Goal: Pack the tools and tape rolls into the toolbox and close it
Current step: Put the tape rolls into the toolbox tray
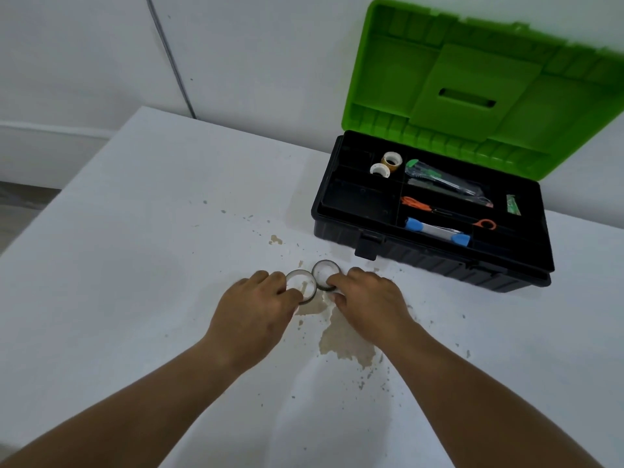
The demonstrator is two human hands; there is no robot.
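Toolbox [429, 231] open at table's [135, 265] far right edge, green lid [472, 89] upright, wide bare surface to its left. Two thin dark tape rolls [301, 287] touching mid-table; left hand [253, 312] pinches one, right hand [368, 298] the other [326, 275].

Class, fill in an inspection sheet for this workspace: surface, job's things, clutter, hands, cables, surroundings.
Surface: white table, stained and chipped near the middle.
Job's things: toolbox open, green lid up; two small tape rolls and several tools in its tray; two dark tape rolls on the table.
Clutter: nothing seen.
Hands: left hand and right hand each grip one dark roll.
Cables: one thin line on the wall, unclear.
Surroundings: white wall.
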